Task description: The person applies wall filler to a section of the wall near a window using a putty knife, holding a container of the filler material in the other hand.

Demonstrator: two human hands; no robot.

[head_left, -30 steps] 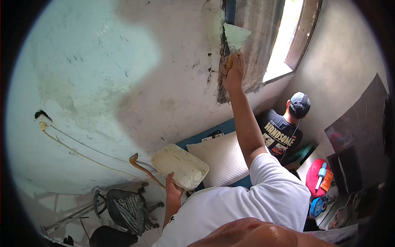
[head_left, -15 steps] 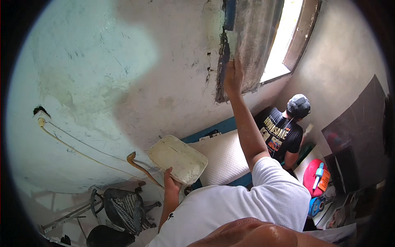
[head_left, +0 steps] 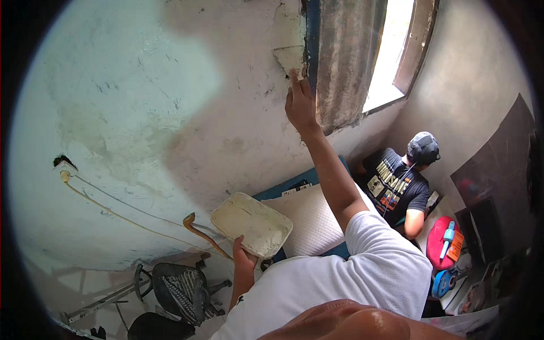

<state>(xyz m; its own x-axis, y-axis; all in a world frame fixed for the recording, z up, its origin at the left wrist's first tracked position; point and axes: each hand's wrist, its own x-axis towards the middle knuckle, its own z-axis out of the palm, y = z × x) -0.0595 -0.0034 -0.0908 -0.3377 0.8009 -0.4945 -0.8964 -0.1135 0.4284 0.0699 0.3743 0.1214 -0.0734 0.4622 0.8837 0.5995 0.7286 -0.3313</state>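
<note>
Scraper [head_left: 290, 58] gripped by right hand [head_left: 301, 107], blade up, long axis near-upright, left hand [head_left: 243, 256] grasping tray [head_left: 253, 222]

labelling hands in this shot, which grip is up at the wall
The right grip, raised to the wall and holding the scraper; the left grip is much lower, holding the pale tray.

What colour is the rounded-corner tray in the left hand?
The tray is cream or off-white; the head view shows it best.
</note>
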